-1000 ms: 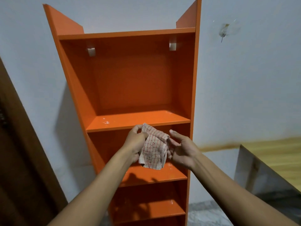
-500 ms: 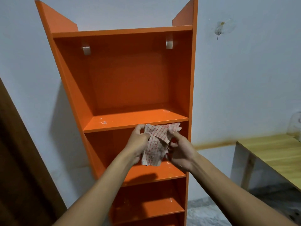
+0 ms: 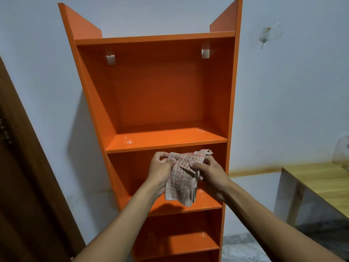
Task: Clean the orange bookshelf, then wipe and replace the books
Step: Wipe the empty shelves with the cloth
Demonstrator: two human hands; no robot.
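The orange bookshelf (image 3: pixel 160 95) stands against a pale wall, its shelves bare of books. White dust specks lie on the upper shelf board (image 3: pixel 166 138). In front of the second compartment I hold a white cloth with a red grid pattern (image 3: pixel 181 178) between both hands. My left hand (image 3: pixel 160 171) pinches its upper left edge. My right hand (image 3: pixel 209 173) grips its upper right part, and the cloth's lower end hangs down, soiled. No books are in view.
A dark wooden door (image 3: pixel 24 186) runs along the left edge. A light wooden table (image 3: pixel 321 182) stands at the right, with a clear glass object (image 3: pixel 342 150) at the frame's edge. A hook (image 3: pixel 264 36) is stuck on the wall. Grey floor shows below.
Both hands have spread the cloth's top edge wider, with the right hand drawing a corner out to the right. The view has shifted slightly, showing more of the table.
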